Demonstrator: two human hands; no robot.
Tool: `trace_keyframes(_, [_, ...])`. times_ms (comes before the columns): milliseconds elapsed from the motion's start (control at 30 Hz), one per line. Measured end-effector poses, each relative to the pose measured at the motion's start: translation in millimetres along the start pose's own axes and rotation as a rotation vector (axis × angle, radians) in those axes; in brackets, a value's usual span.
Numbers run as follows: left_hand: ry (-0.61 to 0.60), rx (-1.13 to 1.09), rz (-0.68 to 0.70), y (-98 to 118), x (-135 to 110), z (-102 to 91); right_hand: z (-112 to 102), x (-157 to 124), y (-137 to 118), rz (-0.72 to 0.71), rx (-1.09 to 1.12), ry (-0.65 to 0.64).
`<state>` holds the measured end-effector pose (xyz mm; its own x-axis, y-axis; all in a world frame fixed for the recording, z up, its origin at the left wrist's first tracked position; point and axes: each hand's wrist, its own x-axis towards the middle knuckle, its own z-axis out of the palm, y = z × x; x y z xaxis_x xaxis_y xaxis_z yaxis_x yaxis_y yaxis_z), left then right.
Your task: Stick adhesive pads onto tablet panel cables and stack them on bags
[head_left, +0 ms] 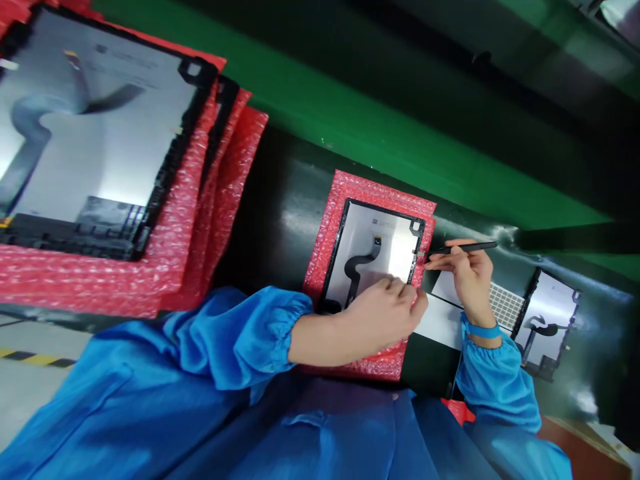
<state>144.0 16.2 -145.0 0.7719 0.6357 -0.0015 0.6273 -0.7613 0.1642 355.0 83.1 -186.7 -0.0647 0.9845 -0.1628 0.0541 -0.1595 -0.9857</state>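
A tablet-sized display panel [384,257] with a black frame and a dark curved flex cable [353,267] lies face down on red bubble wrap [383,183]. My left hand [383,317] rests over its lower right part, fingers curled together at the right edge; anything between the fingertips is hidden. Held like a pen in my right hand [470,270] is a slim black tool [475,247], perhaps tweezers. Its tip is at the panel's right edge, near a small pale tab [419,253]. Under my right hand lie white sheets [437,321].
A stack of similar panels [120,140] on red bubble wrap stands at the left. Right of my right wrist are a sheet of small pale squares [506,307] and another panel [550,310]. A green raised edge [400,140] runs along the back of the dark bench.
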Motion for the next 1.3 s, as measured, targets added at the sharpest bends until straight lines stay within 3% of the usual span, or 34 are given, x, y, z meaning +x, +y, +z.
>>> trace_keyframes(133, [-0.121, 0.036, -0.179, -10, -8, 7.3, 9, -3, 3, 0.052, 0.016, -0.041])
trace_keyframes(400, [-0.119, 0.032, -0.162, -7, -13, 8.9, 9, -28, 5, 0.124, 0.036, -0.013])
trace_keyframes(1300, [-0.194, -0.003, -0.168, -11, -12, 4.6, 17, -27, 3, 0.138, 0.030, -0.004])
